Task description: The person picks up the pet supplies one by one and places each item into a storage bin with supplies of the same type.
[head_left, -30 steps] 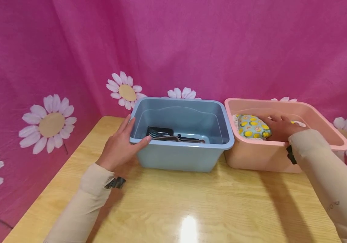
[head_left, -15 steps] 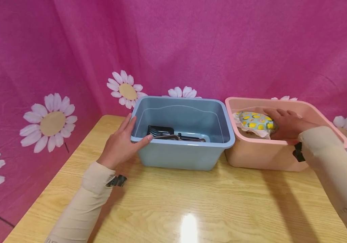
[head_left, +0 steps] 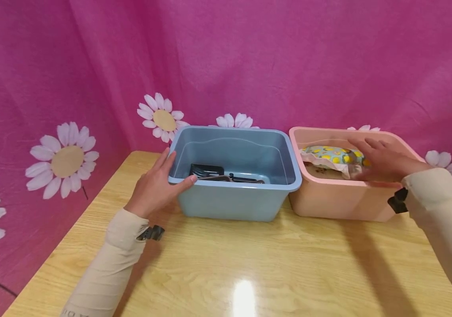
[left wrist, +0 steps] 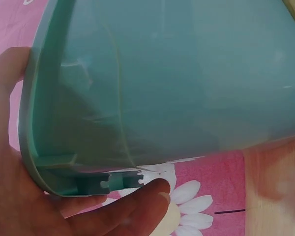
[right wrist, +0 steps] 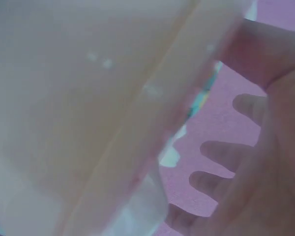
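In the head view my left hand (head_left: 154, 189) spans the front left corner of a blue plastic bin (head_left: 233, 200), its thumb laid on the front rim. The left wrist view shows the fingers (left wrist: 132, 211) stretched past the outside of that corner. A black spatula (head_left: 207, 170) and other dark utensils lie in this bin. My right hand (head_left: 384, 160) is over the right part of a pink bin (head_left: 340, 200), fingers spread. In the right wrist view its thumb (right wrist: 265, 54) meets the bin's edge. Beside it, inside the bin, lies lemon-print fabric (head_left: 332, 154) with a pale ruffled edge.
Both bins stand side by side on a light wooden table (head_left: 194, 264), close to a magenta curtain (head_left: 249, 66) with printed white daisies. The curtain also runs along the table's left edge. A brown patterned thing (head_left: 322, 171) shows under the fabric.
My right hand has moved rightward, off the lemon-print fabric. The fabric has settled flatter, showing its ruffled edge. The left hand has stayed on the blue bin's corner.
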The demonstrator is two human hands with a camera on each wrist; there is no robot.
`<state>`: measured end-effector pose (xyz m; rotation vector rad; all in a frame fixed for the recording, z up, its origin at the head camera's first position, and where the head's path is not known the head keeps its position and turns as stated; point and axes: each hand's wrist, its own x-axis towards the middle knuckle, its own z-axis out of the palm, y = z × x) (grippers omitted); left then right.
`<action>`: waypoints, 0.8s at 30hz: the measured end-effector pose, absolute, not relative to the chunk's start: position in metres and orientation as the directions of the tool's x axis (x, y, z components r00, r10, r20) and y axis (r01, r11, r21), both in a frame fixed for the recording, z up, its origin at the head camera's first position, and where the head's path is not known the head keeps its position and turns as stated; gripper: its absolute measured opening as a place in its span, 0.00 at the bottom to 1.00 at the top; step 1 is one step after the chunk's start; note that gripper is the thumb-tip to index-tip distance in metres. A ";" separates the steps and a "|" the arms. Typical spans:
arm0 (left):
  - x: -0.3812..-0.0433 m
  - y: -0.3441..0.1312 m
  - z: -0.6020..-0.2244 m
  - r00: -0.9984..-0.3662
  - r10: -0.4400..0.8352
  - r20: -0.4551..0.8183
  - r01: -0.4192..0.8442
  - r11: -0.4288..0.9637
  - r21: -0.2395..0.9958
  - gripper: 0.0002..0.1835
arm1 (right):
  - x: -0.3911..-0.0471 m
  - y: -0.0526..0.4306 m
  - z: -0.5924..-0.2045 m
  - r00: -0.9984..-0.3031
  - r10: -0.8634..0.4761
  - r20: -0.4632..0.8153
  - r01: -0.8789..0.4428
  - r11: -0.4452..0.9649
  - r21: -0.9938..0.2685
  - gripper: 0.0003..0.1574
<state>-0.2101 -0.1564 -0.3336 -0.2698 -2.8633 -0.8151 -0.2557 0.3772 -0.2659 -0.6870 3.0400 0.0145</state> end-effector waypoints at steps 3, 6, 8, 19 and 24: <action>-0.212 -0.157 -0.332 -0.973 0.134 0.188 0.212 0.837 0.504 0.55 | -0.251 0.377 -0.264 -0.875 -0.478 0.075 -0.478 0.878 0.020 0.64; -0.214 -0.159 -0.333 -0.974 0.134 0.184 0.210 0.842 0.497 0.56 | -0.248 0.376 -0.267 -0.832 -0.518 0.199 -0.525 0.851 0.020 0.60; -0.214 -0.160 -0.333 -0.973 0.138 0.183 0.212 0.846 0.489 0.55 | -0.247 0.375 -0.269 -0.795 -0.539 0.277 -0.557 0.830 0.015 0.57; -0.212 -0.159 -0.331 -0.962 0.161 0.221 0.253 0.829 0.498 0.53 | -0.224 0.355 -0.274 -0.728 -0.543 0.419 -0.600 0.800 -0.007 0.39; -0.210 -0.154 -0.325 -0.925 0.204 0.321 0.338 0.829 0.446 0.49 | -0.205 0.339 -0.278 -0.789 -0.451 0.416 -0.550 0.821 -0.153 0.41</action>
